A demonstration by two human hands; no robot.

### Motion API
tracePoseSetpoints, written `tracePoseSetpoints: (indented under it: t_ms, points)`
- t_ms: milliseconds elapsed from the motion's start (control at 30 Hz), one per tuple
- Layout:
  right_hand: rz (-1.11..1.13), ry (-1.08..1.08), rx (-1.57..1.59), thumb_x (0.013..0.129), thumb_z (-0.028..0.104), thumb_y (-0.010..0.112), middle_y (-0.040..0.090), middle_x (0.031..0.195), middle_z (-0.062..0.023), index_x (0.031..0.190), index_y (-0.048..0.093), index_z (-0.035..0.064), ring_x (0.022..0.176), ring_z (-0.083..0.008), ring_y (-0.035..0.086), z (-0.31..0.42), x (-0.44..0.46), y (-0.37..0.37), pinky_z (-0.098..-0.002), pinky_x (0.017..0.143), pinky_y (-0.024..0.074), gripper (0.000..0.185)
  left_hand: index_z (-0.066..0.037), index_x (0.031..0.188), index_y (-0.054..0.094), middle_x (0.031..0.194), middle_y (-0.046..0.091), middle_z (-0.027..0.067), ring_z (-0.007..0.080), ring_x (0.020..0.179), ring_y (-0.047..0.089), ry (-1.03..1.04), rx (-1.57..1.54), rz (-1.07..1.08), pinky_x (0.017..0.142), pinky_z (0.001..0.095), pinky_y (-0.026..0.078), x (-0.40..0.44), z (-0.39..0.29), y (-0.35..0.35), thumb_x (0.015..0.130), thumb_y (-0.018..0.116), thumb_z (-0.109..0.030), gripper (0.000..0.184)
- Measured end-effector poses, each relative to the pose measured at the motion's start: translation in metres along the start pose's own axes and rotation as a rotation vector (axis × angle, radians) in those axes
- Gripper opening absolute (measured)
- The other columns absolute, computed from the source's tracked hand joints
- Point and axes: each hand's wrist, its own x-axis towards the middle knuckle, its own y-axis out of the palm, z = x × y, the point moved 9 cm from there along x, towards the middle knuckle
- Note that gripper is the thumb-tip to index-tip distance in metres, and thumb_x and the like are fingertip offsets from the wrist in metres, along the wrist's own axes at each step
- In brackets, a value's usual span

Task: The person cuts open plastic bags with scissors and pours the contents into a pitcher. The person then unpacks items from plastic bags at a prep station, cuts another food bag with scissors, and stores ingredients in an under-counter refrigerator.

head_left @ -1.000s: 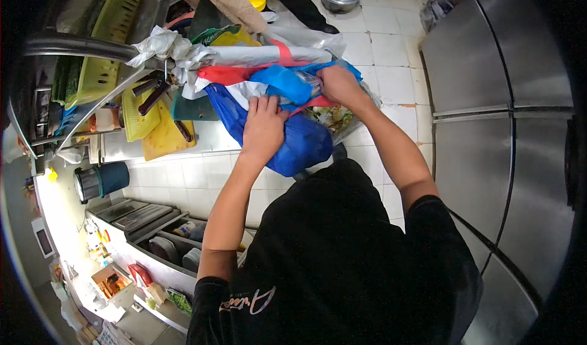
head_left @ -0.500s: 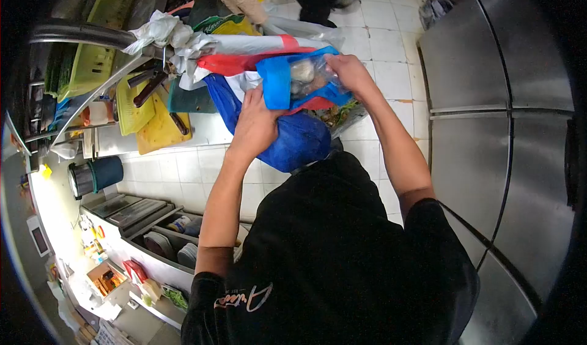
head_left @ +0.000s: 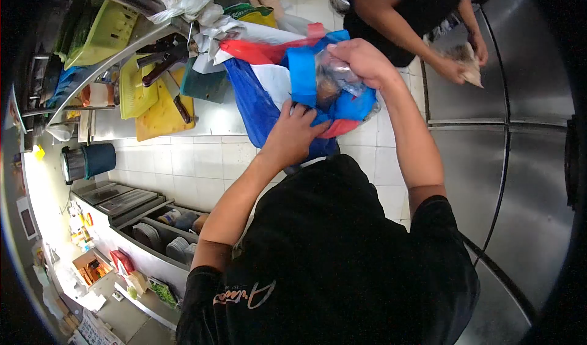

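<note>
A bright blue plastic bag (head_left: 302,79) gapes in front of me, with a clear plastic bag (head_left: 343,76) of brownish contents inside; I cannot make out what they are. My right hand (head_left: 365,63) is closed on the clear bag at the mouth. Curled at the blue bag's near rim, my left hand (head_left: 292,136) grips its edge; part of the fingers is hidden. Around them are a red and white plastic bag (head_left: 252,51) and a dark blue bag (head_left: 252,114), partly under my left hand.
Knives (head_left: 160,73) and a yellow cutting board (head_left: 150,122) lie left, beside a yellow basket (head_left: 131,91). At the upper right a co-worker's hands (head_left: 455,70) hold a small bag by steel doors (head_left: 468,103). A dark bin (head_left: 99,161) stands on the left.
Both hands and the bags have shifted right in view. My right hand now covers more of the clear bag. The co-worker has come further into view at the upper right.
</note>
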Motion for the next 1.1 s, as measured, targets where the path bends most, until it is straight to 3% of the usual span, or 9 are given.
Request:
tracePoseSetpoints:
  t_ms: [67, 100, 133, 167, 233, 400, 633, 733, 1100]
  points:
    - [-0.052, -0.117, -0.172, 0.102, 0.029, 0.062, 0.069, 0.083, -0.0031, 0.092, 0.072, -0.0015, 0.078, -0.0103, 0.060, 0.009, -0.003, 0.008, -0.0284, 0.071, 0.0490, 0.034, -0.022, 0.120, 0.072, 0.110, 0.063, 0.0062, 0.0300, 0.117, 0.054, -0.010, -0.021, -0.011, 0.107, 0.0520, 0.036, -0.008, 0.002, 0.002, 0.078, 0.067, -0.012, 0.043]
    - [-0.053, -0.137, -0.369, 0.101, 0.023, 0.059, 0.072, 0.088, -0.0112, 0.099, 0.069, -0.0046, 0.084, -0.0209, 0.066, 0.008, -0.003, 0.018, -0.0328, 0.078, 0.0508, 0.030, -0.020, 0.114, 0.075, 0.109, 0.063, 0.0058, 0.0298, 0.118, 0.053, -0.012, -0.033, -0.015, 0.108, 0.0513, 0.036, -0.014, 0.003, 0.002, 0.079, 0.066, -0.013, 0.037]
    - [-0.151, -0.565, -0.629, 0.098, 0.017, 0.056, 0.072, 0.099, -0.0225, 0.109, 0.065, -0.0064, 0.088, -0.0361, 0.069, 0.007, -0.001, 0.030, -0.0402, 0.081, 0.0520, 0.027, -0.019, 0.110, 0.076, 0.110, 0.063, 0.0055, 0.0295, 0.119, 0.053, -0.005, -0.047, 0.004, 0.108, 0.0506, 0.036, -0.018, 0.004, 0.003, 0.079, 0.067, -0.013, 0.033]
    - [-0.171, -0.301, -0.549, 0.092, 0.015, 0.058, 0.067, 0.108, -0.0292, 0.114, 0.062, -0.0058, 0.100, -0.0458, 0.065, -0.001, -0.009, 0.043, -0.0479, 0.088, 0.0502, 0.030, -0.019, 0.105, 0.077, 0.110, 0.064, 0.0051, 0.0292, 0.119, 0.054, 0.004, -0.058, 0.022, 0.108, 0.0498, 0.036, -0.021, 0.005, 0.002, 0.079, 0.067, -0.014, 0.029]
    - [-0.014, -0.678, -0.661, 0.086, 0.018, 0.067, 0.066, 0.103, -0.0285, 0.109, 0.064, 0.0004, 0.102, -0.0458, 0.063, 0.017, -0.041, 0.096, -0.0532, 0.088, 0.0480, 0.029, -0.018, 0.100, 0.078, 0.112, 0.065, 0.0045, 0.0283, 0.120, 0.055, 0.029, -0.096, 0.008, 0.107, 0.0477, 0.037, -0.028, 0.007, -0.001, 0.080, 0.066, -0.013, 0.024]
    - [0.367, -0.391, -0.758, 0.090, 0.031, 0.060, 0.069, 0.103, -0.0241, 0.108, 0.067, 0.0063, 0.095, -0.0407, 0.067, -0.047, -0.038, 0.148, -0.0485, 0.083, 0.0513, 0.031, -0.016, 0.106, 0.078, 0.116, 0.069, 0.0024, 0.0264, 0.119, 0.057, 0.033, -0.188, -0.036, 0.105, 0.0421, 0.040, -0.046, 0.009, -0.006, 0.082, 0.062, -0.007, 0.029]
    - [-0.081, -0.515, -0.359, 0.092, 0.025, 0.061, 0.068, 0.121, -0.0248, 0.140, 0.054, 0.0038, 0.111, -0.0392, 0.065, -0.022, -0.027, 0.082, -0.0447, 0.098, 0.0493, 0.053, -0.014, 0.133, 0.063, 0.160, 0.036, 0.0176, 0.0319, 0.142, 0.043, -0.279, -0.173, -0.149, 0.118, 0.0441, 0.030, -0.074, 0.029, -0.016, 0.081, 0.062, -0.002, 0.053]
    - [0.257, -0.564, -0.577, 0.092, 0.022, 0.064, 0.067, 0.128, -0.0211, 0.145, 0.050, 0.0021, 0.120, -0.0323, 0.063, -0.028, 0.011, 0.076, -0.0397, 0.104, 0.0467, 0.058, -0.018, 0.128, 0.067, 0.159, 0.040, 0.0134, 0.0301, 0.142, 0.042, -0.261, 0.057, -0.197, 0.118, 0.0493, 0.028, -0.092, 0.028, -0.014, 0.085, 0.066, -0.007, 0.044]
    - [-0.266, -0.637, -0.654, 0.098, 0.005, 0.058, 0.071, 0.114, -0.0207, 0.130, 0.063, 0.0018, 0.104, -0.0338, 0.069, 0.118, -0.096, 0.023, -0.0389, 0.090, 0.0540, 0.033, -0.007, 0.123, 0.062, 0.138, 0.052, 0.0188, 0.0376, 0.130, 0.048, -0.492, -0.218, -0.594, 0.112, 0.0496, 0.034, -0.114, 0.050, -0.035, 0.079, 0.082, -0.012, 0.049]
